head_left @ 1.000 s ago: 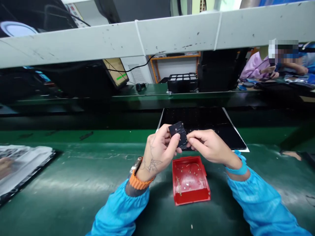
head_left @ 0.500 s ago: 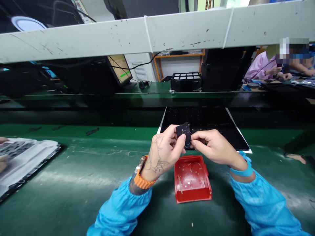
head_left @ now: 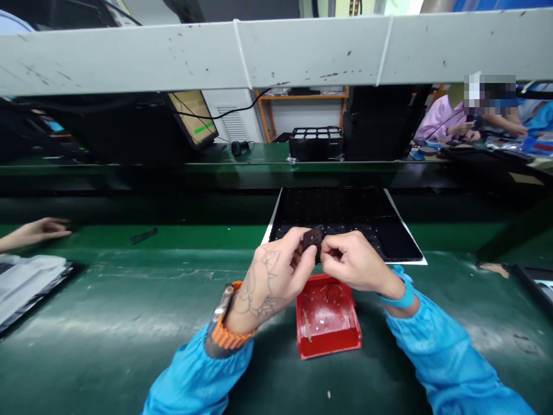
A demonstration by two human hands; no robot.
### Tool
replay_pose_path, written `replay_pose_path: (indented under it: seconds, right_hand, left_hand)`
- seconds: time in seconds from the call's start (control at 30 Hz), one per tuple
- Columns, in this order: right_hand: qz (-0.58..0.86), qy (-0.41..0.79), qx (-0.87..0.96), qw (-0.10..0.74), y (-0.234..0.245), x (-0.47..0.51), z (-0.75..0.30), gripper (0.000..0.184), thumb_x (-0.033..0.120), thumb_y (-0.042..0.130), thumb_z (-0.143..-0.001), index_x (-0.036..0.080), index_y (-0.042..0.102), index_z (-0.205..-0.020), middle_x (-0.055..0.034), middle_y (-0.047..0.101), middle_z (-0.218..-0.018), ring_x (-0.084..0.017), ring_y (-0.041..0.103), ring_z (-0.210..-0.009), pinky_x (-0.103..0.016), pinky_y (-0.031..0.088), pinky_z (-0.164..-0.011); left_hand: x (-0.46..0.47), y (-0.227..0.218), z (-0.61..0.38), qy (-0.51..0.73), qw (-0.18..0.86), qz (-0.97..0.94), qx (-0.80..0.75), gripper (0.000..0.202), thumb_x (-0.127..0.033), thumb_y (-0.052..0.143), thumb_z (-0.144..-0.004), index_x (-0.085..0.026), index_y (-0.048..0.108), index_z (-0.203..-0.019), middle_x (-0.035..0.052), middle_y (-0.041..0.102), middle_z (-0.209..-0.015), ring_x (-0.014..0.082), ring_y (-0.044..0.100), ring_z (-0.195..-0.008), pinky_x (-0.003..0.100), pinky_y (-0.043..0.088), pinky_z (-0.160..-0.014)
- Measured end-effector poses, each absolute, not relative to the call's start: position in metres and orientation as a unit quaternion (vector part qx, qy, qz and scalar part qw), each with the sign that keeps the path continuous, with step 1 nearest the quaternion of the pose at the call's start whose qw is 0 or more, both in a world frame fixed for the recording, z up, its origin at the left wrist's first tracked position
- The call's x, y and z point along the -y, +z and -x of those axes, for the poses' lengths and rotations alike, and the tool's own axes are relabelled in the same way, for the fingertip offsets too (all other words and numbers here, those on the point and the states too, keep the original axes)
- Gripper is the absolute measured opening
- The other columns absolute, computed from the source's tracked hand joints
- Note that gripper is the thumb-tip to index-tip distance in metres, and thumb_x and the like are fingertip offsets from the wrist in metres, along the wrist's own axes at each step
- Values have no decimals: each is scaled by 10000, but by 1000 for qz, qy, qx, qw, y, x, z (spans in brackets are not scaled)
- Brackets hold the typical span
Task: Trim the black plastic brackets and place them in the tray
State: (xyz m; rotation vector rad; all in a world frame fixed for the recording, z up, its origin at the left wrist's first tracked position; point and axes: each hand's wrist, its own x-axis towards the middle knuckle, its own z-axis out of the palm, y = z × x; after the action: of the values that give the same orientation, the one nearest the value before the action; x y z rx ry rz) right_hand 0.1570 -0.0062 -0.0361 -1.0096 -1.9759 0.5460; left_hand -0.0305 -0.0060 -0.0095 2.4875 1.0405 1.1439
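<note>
Both hands meet over the middle of the green table [head_left: 108, 328], raised just above it. The left hand [head_left: 270, 276], with a drawing on its back and an orange watch strap [head_left: 224, 337] at the wrist, holds a small dark piece [head_left: 311, 236] pinched between thumb and fingers [head_left: 305, 262]. The right hand [head_left: 352, 262] has its fingers curled, and its fingertips pinch the same piece at its right edge, so the piece sits between the two hands, tilted, with only its upper part showing. Below the hands and slightly toward the person lies a red tray [head_left: 328, 340] with small bits scattered inside. Behind the hands, a flat black panel [head_left: 345, 204] rests on a white sheet [head_left: 270, 227]. Both arms wear bright blue sleeves [head_left: 436, 351]. At the far left, another person's hand [head_left: 41, 229] rests on the table, near a stack of flat packets [head_left: 26, 282]. A small black strip [head_left: 144, 235] lies on the table, well apart from the hands. Farther back stand a tilted screen [head_left: 194, 118] and a black crate [head_left: 316, 143], under a white beam [head_left: 276, 52].
</note>
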Motion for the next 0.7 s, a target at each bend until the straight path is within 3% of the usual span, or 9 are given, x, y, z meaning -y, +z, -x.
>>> replay_pose_path:
  seconds: [0.2,0.3,0.37,0.43,0.53,0.6,0.7]
  right_hand:
    - [409,186,766,460,-37,7,-151,239,176,467,-857,218,386,-635,50,416,-562,-90,379,-521,-266,268,-547]
    - [416,264,745,450,-35,6,-154,216,233,497,-921,205,525,-708,30,543,-623,-103,472,-567,-252,339,-562]
    - [412,348,706,460,-34,4,-155,123,292,564,-919,196,630,-879,-2,668,-779,-118,571,-636,-240,424,-577]
    - [404,418,661,473,-35,-1,-158,160,320,629,-869,199,627,-975,-17,698,-862,-129,629,-661,-238,490,-568]
    - [450,429,623,474,-44,-17,-172,194,354,658,-822,211,573,-921,22,652,-728,-133,640,-579,-241,529,-534]
    - [535,354,593,486,-53,-34,-194,236,393,642,-833,206,585,-967,41,634,-663,-140,645,-539,-248,544,-536]
    - [624,259,544,497,-70,-65,-242,300,357,534,-938,175,590,-1170,32,638,-701,-146,682,-599,-241,548,-586]
  left_hand:
    - [3,-8,32,407,212,-805,-376,109,-239,545,-970,-197,614,-1043,-27,737,-673,133,712,-494,191,544,-469]
    - [-1,-10,29,442,275,-760,-389,78,-242,583,-943,-202,582,-1010,-20,746,-713,132,718,-486,174,559,-447]
    - [-6,-15,25,473,317,-722,-392,109,-287,617,-936,-210,551,-974,-6,750,-753,141,728,-503,182,578,-446]
    - [-12,-23,19,483,370,-698,-378,183,-357,636,-939,-217,519,-945,5,746,-790,154,743,-538,212,614,-479]
    - [-31,-39,11,441,433,-705,-348,273,-459,632,-945,-214,513,-965,40,751,-888,188,783,-649,273,660,-570]
    - [-52,-49,14,397,404,-731,-380,341,-508,610,-951,-202,547,-1086,71,764,-1009,206,802,-739,292,663,-616]
    - [-92,-69,39,350,247,-727,-537,375,-458,570,-984,-192,570,-1249,53,779,-1026,203,802,-819,299,649,-737]
